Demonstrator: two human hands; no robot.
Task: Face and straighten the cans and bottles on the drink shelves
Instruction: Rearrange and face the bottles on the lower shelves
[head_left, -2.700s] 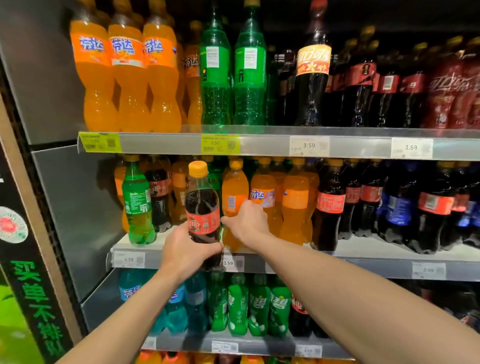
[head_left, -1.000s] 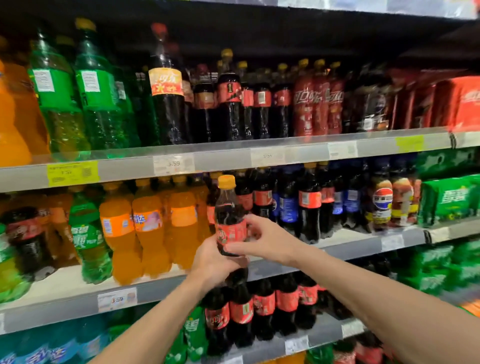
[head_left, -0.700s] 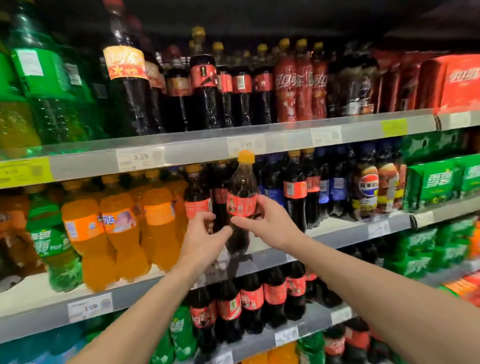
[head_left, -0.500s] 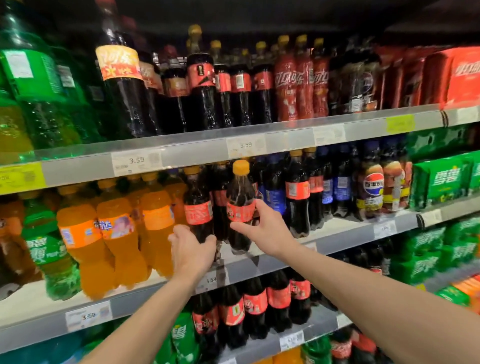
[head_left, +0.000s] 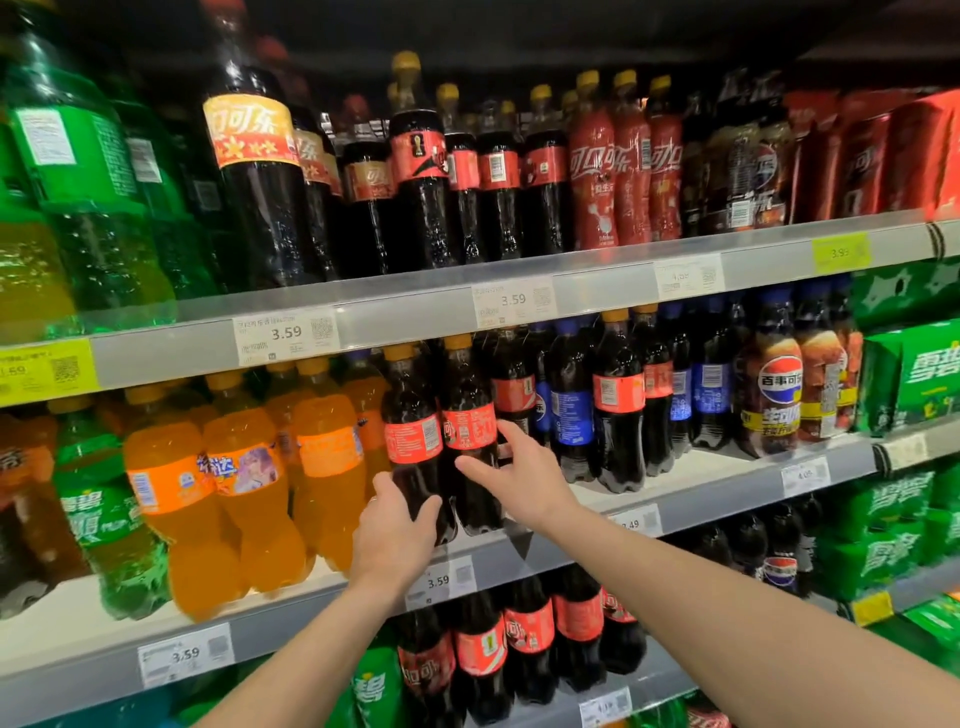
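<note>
Two dark cola bottles with orange caps and red labels stand side by side at the front of the middle shelf (head_left: 717, 480). My left hand (head_left: 397, 530) grips the lower body of the left cola bottle (head_left: 413, 441), whose label shows small print. My right hand (head_left: 511, 475) has let go of the right cola bottle (head_left: 470, 426); its fingers are spread, fingertips close to the label.
Orange soda bottles (head_left: 244, 478) stand left of the colas, with a green bottle (head_left: 104, 519) further left. Blue-labelled cola bottles (head_left: 571, 410) and green drink cartons (head_left: 919, 374) fill the right. The upper shelf (head_left: 597, 283) holds tall cola and green bottles. More colas stand below.
The cola bottle I carried from the orange sodas now stands on the middle shelf beside another cola. My right hand has released it; my left hand has gripped the neighbouring bottle.
</note>
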